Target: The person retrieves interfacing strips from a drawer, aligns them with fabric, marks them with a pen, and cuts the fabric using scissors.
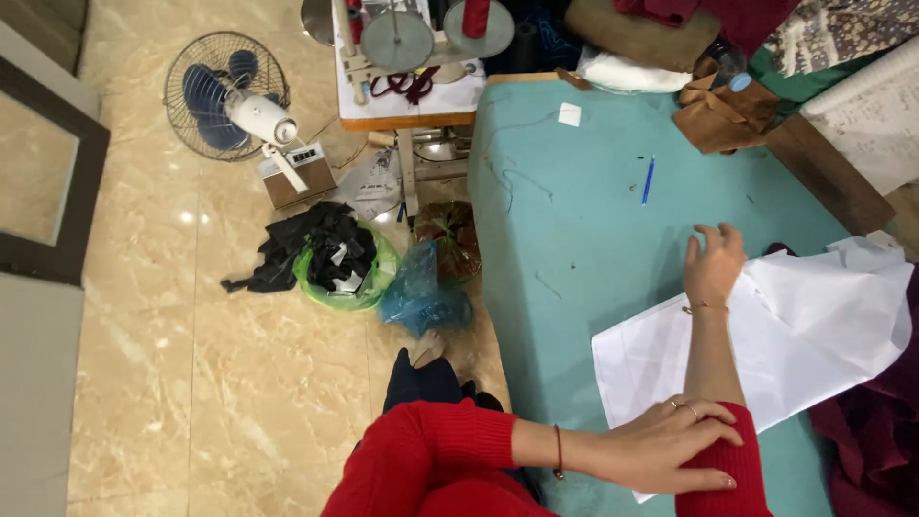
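left hand (670, 442) lies flat on the red sleeve (723, 479), right hand (713, 263) spread beside white paper (804, 325) on teal table (574, 211).

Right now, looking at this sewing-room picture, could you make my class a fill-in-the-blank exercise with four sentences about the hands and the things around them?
1. The left hand rests on the right arm's ____ sleeve.
2. The right hand lies at the edge of a large white ____ sheet.
3. The thin blue pen lies on the ____ table covering.
4. The round wire-caged fan stands on the ____.

Missing words: red; paper; teal; floor
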